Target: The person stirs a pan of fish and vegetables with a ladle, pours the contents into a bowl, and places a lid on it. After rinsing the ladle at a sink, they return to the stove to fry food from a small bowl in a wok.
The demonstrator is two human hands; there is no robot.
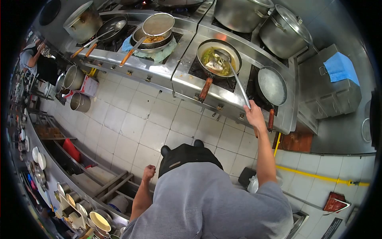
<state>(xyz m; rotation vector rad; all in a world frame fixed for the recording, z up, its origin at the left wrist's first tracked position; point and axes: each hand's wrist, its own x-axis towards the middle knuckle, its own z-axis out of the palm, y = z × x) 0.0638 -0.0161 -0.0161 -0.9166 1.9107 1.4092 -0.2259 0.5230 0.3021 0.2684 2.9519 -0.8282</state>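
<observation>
My right hand [254, 114] is closed around the end of a long-handled metal ladle [240, 83]. The ladle's head rests in a frying pan [199, 63] with a wooden handle, among greenish-yellow liquid and a pale piece of food [215, 65], perhaps fish. That pan sits on a stove burner, its handle pointing toward me. Just beyond my right hand is a second pan [272, 85] holding cloudy whitish liquid. My left hand [149, 173] hangs beside my apron with its fingers curled in, and nothing shows in it.
Large lidded pots [285, 32] stand at the back of the steel stove [179, 79]. Further left are a strainer [158, 24] over a pan and another skillet [112, 30]. A counter with dishes [100, 221] runs behind on the left. Another person [36, 59] stands far left.
</observation>
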